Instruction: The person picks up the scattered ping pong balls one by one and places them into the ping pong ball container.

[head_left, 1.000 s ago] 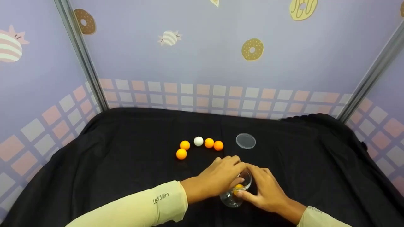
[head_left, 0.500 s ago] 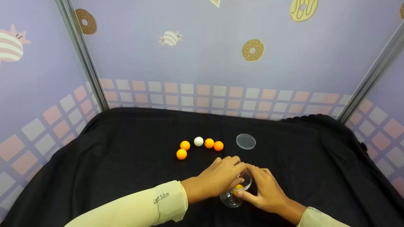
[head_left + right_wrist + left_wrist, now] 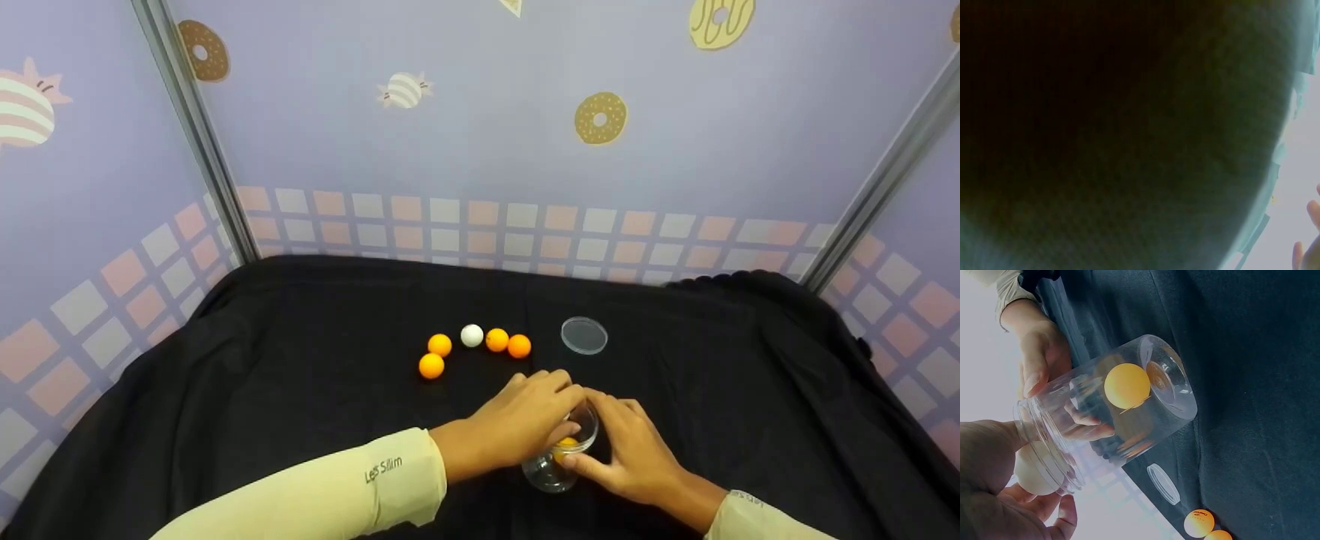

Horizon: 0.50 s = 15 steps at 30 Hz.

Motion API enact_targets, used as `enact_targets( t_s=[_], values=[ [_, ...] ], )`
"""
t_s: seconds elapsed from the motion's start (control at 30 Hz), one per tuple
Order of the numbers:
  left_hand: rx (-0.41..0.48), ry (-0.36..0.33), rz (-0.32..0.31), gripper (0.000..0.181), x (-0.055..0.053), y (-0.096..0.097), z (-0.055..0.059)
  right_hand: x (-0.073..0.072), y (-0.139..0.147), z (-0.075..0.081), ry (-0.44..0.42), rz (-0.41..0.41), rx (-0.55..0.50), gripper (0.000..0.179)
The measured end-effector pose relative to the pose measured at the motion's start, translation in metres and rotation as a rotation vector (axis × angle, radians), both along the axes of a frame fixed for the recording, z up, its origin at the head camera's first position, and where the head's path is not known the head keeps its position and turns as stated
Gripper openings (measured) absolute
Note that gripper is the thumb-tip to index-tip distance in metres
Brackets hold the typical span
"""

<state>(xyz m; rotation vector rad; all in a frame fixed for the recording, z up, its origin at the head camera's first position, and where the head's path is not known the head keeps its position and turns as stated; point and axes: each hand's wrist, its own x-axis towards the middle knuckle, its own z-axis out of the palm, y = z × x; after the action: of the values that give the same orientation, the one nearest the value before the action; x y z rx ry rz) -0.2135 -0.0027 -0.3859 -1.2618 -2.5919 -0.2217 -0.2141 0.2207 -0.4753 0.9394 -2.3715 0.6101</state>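
White ping-pong ball (image 3: 1033,469) is pinched betw. thumb & fingers (image 3: 1066,517) of the L hand (image 3: 517,427), right at the mouth of a transparent jar (image 3: 549,477); can't tell if it's past the rim. R hand (image 3: 630,450) grasps the jar nr the top, thumb on the near side, rest of the fingers curled round the far side. Inside, towards the base & well apart from the L fingers: 1 orange ping-pong ball (image 3: 1127,386). Counts: 1 jar, 1 round transparent lid (image 3: 584,335), lying beyond the hands on the surface (image 3: 337,375), which has a black cloth. Loose on the cloth: 4 orange balls (image 3: 439,346) + 1 white ball (image 3: 472,335), rough arc: 2 orange just beside each other at L end, white next, 2 orange side by side at R end, lid further R. Total visible: 7 balls, i.e. 5 orange, 2 white. Writing: L sleeve (image 3: 322,487) reads approx. "LetsSlim"; R sleeve (image 3: 757,517) has similar print, mostly blurred; 1 orange ball in L wrist view has a dark logo, too small to read.
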Motion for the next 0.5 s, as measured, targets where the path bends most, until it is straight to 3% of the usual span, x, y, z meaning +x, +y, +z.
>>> enact_targets(
  t_s=[0.5],
  values=[
    [0.027,0.018,-0.027,0.03,-0.0003,-0.0012,-0.0007,0.0011,0.0003,0.0019,0.0,0.02,-0.002,0.081]
  ],
)
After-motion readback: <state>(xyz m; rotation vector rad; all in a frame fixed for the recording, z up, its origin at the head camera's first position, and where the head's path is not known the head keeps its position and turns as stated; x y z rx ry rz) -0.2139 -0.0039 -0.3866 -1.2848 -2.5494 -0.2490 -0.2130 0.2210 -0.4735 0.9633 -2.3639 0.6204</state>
